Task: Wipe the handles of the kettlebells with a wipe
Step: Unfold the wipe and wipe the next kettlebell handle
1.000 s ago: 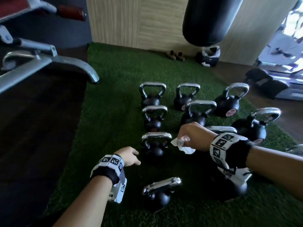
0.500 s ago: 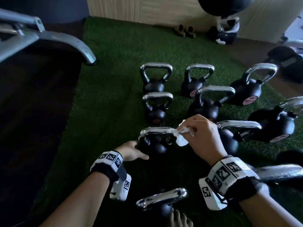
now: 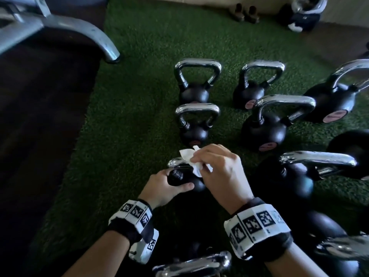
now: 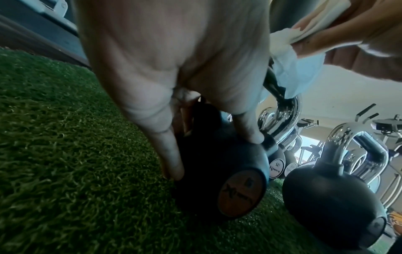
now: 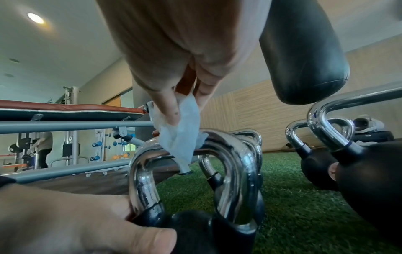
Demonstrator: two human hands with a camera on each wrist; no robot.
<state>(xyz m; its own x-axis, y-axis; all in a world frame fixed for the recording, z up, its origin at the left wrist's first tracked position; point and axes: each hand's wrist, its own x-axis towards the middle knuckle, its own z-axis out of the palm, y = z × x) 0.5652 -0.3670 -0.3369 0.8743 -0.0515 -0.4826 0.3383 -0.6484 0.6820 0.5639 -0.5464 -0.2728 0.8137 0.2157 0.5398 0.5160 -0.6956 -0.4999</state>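
Several black kettlebells with chrome handles stand on green turf (image 3: pixel 139 96). My left hand (image 3: pixel 165 186) grips the round body of a small kettlebell (image 3: pixel 197 185), fingers and thumb curled round it (image 4: pixel 217 154). My right hand (image 3: pixel 217 168) pinches a white wipe (image 3: pixel 188 155) and holds it on that kettlebell's chrome handle (image 3: pixel 174 161). In the right wrist view the wipe (image 5: pixel 180 135) drapes over the top of the handle (image 5: pixel 228 147), with my left hand (image 5: pixel 76 223) on the ball below. The wipe (image 4: pixel 289 68) shows at the upper right of the left wrist view.
Other kettlebells crowd the right (image 3: pixel 261 130) and far side (image 3: pixel 194 92), one more near my wrists (image 3: pixel 191 264). A metal bench leg (image 3: pixel 89 37) curves down at the far left onto dark floor (image 3: pixel 40 136). A punching bag (image 5: pixel 304 51) hangs above. Shoes (image 3: pixel 245 15) lie by the far wall.
My left hand has closed round the kettlebell's ball. My right hand brought the wipe onto its handle and moved it left along the bar. The head view dropped lower and closer.
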